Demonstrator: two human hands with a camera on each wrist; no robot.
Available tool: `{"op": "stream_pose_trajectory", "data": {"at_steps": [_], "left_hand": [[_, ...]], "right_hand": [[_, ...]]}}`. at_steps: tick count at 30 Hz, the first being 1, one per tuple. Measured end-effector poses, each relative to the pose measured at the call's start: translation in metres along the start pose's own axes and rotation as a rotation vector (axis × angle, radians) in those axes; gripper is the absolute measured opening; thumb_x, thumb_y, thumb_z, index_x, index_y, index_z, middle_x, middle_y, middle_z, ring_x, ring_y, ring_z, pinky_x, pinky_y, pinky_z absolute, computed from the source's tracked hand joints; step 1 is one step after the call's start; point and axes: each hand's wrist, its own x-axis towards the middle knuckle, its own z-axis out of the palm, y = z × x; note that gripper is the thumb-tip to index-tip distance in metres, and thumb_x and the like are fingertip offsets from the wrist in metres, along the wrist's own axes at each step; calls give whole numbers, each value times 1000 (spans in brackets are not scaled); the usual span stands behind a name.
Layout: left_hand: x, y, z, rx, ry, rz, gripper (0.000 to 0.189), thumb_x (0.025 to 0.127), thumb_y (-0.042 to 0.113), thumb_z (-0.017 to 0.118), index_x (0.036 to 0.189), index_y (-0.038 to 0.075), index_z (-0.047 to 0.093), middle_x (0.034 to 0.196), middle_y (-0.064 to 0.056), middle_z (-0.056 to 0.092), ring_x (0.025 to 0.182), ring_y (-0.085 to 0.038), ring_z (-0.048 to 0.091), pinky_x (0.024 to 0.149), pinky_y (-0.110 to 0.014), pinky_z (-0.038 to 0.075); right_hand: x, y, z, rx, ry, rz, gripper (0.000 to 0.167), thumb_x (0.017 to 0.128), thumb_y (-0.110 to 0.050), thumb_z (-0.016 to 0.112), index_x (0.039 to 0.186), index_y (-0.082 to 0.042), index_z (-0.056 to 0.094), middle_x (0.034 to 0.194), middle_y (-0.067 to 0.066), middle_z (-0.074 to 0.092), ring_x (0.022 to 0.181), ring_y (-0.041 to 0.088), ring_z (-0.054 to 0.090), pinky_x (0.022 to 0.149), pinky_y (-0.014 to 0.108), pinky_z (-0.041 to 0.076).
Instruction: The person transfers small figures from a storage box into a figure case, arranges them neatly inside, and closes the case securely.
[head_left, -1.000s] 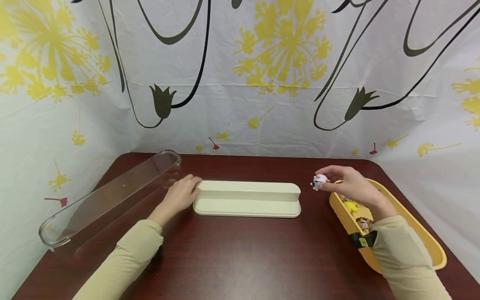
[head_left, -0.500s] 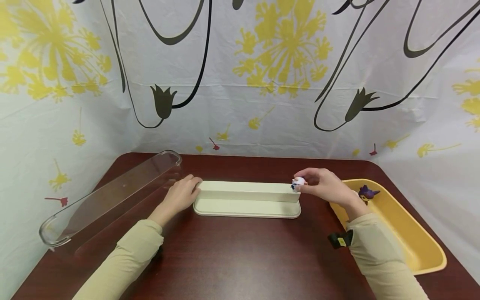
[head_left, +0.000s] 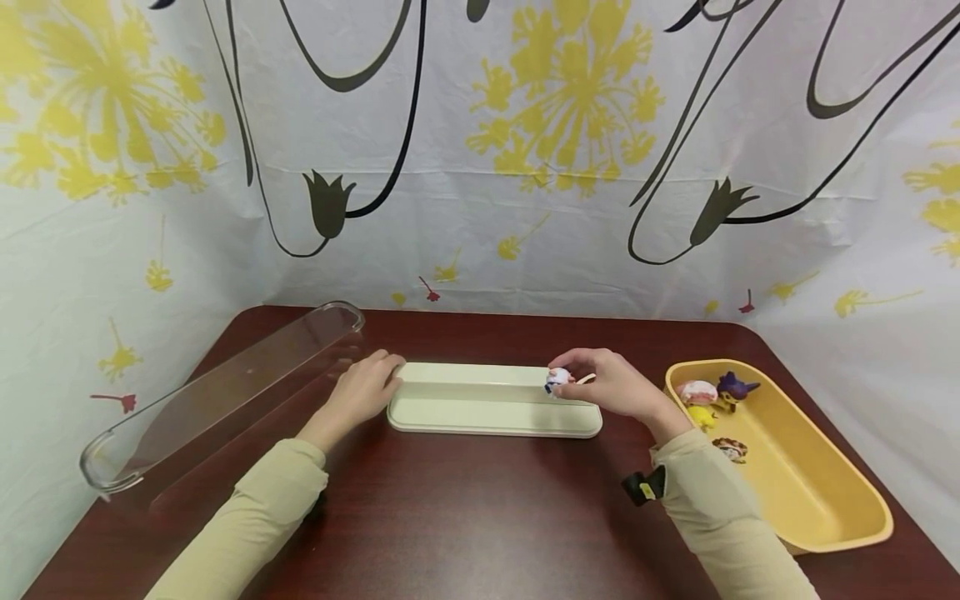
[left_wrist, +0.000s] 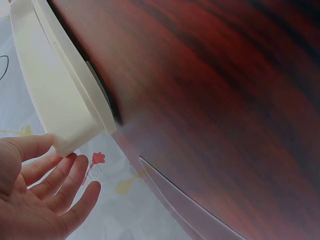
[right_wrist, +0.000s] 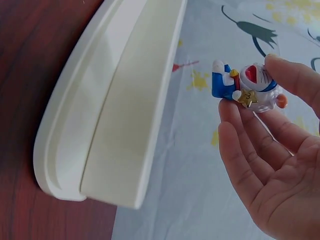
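A cream two-step display base [head_left: 487, 419] lies on the dark red-brown table. My left hand [head_left: 360, 387] holds its left end, thumb and fingertips at the end of the raised step [left_wrist: 65, 100]. Over the right part of the base, my right hand [head_left: 617, 385] pinches a small figurine [right_wrist: 256, 89] between thumb and fingers. The figurine has a white head cover, an open red mouth, a blue body and a gold star piece. In the right wrist view it lies sideways, held apart from the base.
At right stands a yellow tray [head_left: 795, 458] with a purple figurine [head_left: 733, 389], a pink-and-white one [head_left: 699, 392], a yellow one [head_left: 702, 417] and a brown-and-white one [head_left: 730, 450]. A long clear cover [head_left: 232, 392] lies at left. A patterned sheet [head_left: 450, 208] hangs behind.
My right hand has carried the figurine leftward from beside the tray to over the base. More of the tray's figurines now show. My left hand stays at the base's end.
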Motion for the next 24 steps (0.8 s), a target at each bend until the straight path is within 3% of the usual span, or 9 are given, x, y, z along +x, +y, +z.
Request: {"op": "stream_pose_trajectory", "data": {"at_steps": [8, 14, 24], "left_hand": [[1, -1, 2, 5, 1, -1, 22, 80, 9, 59, 102, 5, 62, 87, -8, 55, 74, -28, 56, 57, -42, 44], [1, -1, 2, 13, 11, 6, 22, 80, 9, 60, 101, 5, 62, 87, -8, 55, 74, -28, 56, 58, -42, 44], [1, 0, 1, 11, 5, 0, 22, 80, 9, 59, 101, 4, 62, 86, -7, 55, 73, -27, 56, 58, -42, 44]], "right_hand": [[1, -27, 12, 30, -30, -24, 24, 77, -6, 66, 99, 2, 61, 80, 4, 60, 78, 20, 55, 68, 34, 44], [11, -7, 28, 54, -58, -30, 25, 76, -14, 69, 98, -5, 62, 81, 0, 60, 76, 15, 56, 64, 30, 45], [22, -15, 47, 125, -101, -44, 26, 75, -13, 69, 99, -4, 61, 85, 0, 60, 75, 14, 57, 69, 30, 46]]}}
